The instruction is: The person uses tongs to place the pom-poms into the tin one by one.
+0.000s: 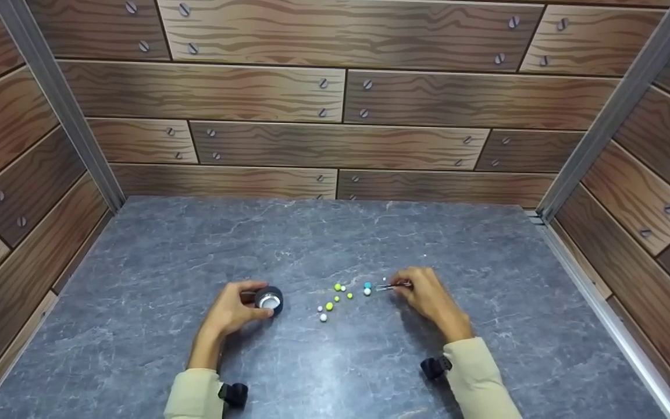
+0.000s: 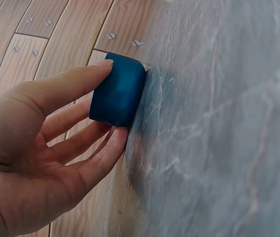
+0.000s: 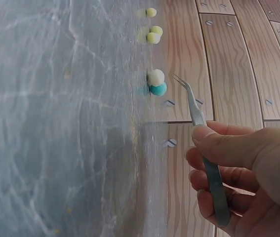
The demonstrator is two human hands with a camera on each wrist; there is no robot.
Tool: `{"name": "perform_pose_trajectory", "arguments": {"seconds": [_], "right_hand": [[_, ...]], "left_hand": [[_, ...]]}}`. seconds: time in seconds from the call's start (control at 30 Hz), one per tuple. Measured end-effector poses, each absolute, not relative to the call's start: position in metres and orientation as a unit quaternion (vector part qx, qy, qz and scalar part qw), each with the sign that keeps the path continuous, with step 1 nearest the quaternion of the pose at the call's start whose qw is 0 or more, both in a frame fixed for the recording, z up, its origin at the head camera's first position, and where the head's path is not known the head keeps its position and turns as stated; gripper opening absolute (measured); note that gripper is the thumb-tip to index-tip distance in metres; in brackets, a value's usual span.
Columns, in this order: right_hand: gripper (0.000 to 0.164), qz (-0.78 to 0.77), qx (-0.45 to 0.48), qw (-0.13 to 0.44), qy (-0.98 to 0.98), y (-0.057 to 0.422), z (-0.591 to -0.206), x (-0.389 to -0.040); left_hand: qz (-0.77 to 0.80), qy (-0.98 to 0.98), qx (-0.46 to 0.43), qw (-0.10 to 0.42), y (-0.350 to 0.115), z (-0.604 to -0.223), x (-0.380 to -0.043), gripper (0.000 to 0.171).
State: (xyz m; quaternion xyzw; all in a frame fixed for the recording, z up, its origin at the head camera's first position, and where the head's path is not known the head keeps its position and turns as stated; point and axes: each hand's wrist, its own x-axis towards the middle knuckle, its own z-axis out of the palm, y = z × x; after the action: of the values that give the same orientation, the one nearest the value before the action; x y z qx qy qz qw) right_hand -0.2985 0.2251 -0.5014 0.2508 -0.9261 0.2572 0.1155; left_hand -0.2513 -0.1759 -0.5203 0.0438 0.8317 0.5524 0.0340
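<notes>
My left hand (image 1: pixel 233 311) grips a small round dark container (image 1: pixel 277 291) between thumb and fingers; it rests on the tabletop with its open, silvery mouth up. In the left wrist view the container (image 2: pixel 120 91) looks dark blue. My right hand (image 1: pixel 425 294) pinches metal tweezers (image 3: pixel 199 116) with a bent fine tip, pointing left. The two tips stand slightly apart with nothing between them, close to a blue ball (image 1: pixel 367 285) and a white ball (image 1: pixel 367 292) that sit together. Several yellow-green balls, one a larger yellow ball (image 1: pixel 329 306), lie between the hands.
Nearer the front lies a white ball (image 1: pixel 323 318), with a smaller pale ball (image 1: pixel 320 309) behind it. Tiny white bits (image 1: pixel 384 279) lie beyond the tweezers. The grey marbled table (image 1: pixel 335 233) is bounded by wood-patterned walls (image 1: pixel 265 139) and metal corner posts (image 1: pixel 608 110).
</notes>
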Motion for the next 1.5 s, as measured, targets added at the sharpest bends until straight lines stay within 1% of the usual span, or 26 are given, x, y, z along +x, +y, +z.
{"name": "perform_pose_trajectory", "arguments": {"seconds": [0.23,0.67,0.9,1.13,1.37,1.5], "right_hand": [[0.011,0.241,0.226,0.126,-0.935,0.220,-0.502,-0.298],[0.010,0.231,0.209,0.136,-0.941,0.214,-0.507,-0.295],[0.010,0.225,0.224,0.162,-0.934,0.214,-0.502,-0.295],[0.013,0.234,0.223,0.150,-0.934,0.210,-0.498,-0.293],[0.008,0.237,0.243,0.163,-0.926,0.203,-0.495,-0.291],[0.008,0.247,0.246,0.166,-0.922,0.197,-0.493,-0.289]], "left_hand": [[0.550,0.833,0.040,0.036,-0.176,-0.520,-0.252,0.060],[0.549,0.834,0.046,0.034,-0.176,-0.522,-0.248,0.060],[0.559,0.827,0.049,0.031,-0.176,-0.522,-0.250,0.061],[0.556,0.829,0.054,0.031,-0.178,-0.521,-0.253,0.061],[0.552,0.833,0.036,0.028,-0.177,-0.521,-0.253,0.060],[0.551,0.833,0.034,0.032,-0.177,-0.523,-0.252,0.060]]}}
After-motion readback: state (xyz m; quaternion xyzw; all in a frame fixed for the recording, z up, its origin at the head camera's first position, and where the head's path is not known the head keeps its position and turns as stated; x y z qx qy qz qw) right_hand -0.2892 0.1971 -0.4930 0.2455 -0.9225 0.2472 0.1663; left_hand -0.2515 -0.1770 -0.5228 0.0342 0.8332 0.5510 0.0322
